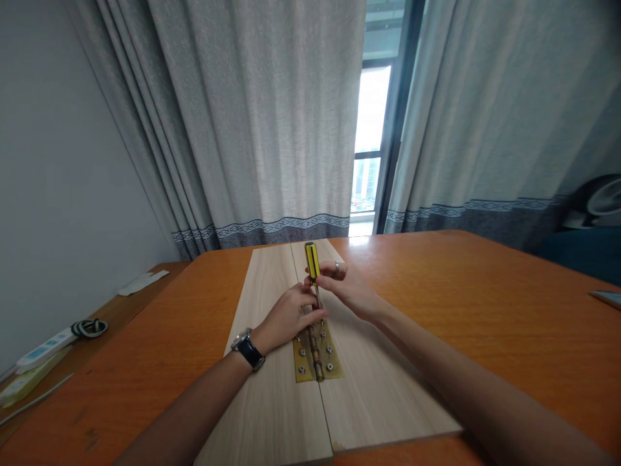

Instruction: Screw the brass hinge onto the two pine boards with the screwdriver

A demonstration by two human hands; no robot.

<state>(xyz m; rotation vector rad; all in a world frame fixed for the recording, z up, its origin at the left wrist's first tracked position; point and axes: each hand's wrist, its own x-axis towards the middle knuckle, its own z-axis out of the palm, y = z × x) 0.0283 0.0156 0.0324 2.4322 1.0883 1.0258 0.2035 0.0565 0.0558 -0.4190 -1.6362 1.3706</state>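
A brass hinge [334, 358] lies across the seam between two pale wooden boards [276, 414], with several screws standing in its holes. My right hand [352, 290] grips the yellow and black handle of a screwdriver [313, 260], held nearly upright with its shaft pointing down at the hinge's far end. Beside the shaft, my left hand [292, 312] rests on the boards and the far part of the hinge, its fingers bent close to the screwdriver tip. The tip and whatever those fingers may pinch are hidden.
The boards lie on an orange-brown wooden table [436, 291]. At the left, a power strip [48, 346] with a coiled cable sits on a ledge near a white paper packet [143, 283]. Grey curtains [272, 116] hang behind the table. A flat object [606, 298] shows at the right edge.
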